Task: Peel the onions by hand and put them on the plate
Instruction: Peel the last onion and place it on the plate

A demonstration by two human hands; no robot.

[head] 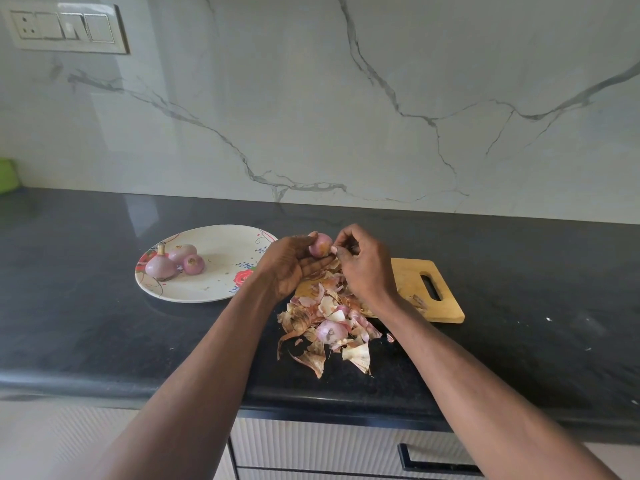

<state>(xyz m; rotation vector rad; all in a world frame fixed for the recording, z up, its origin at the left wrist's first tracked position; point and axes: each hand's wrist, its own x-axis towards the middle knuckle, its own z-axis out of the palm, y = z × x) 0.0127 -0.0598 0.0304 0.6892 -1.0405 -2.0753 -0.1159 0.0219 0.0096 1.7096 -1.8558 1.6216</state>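
My left hand [287, 263] holds the onion [320, 244] up over the board [408, 277]; my right hand [360, 261] pinches its skin; next I pull the skin off, then onion goes on the plate [221, 292].

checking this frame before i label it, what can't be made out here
Head view only:
- Cutting board: its left part is hidden by the right hand and the peels.
- Held onion: its near side is covered by the left hand, so how much skin remains is unclear.
- Green object: cut off by the left edge.
- Plate: its right rim is behind the left hand.
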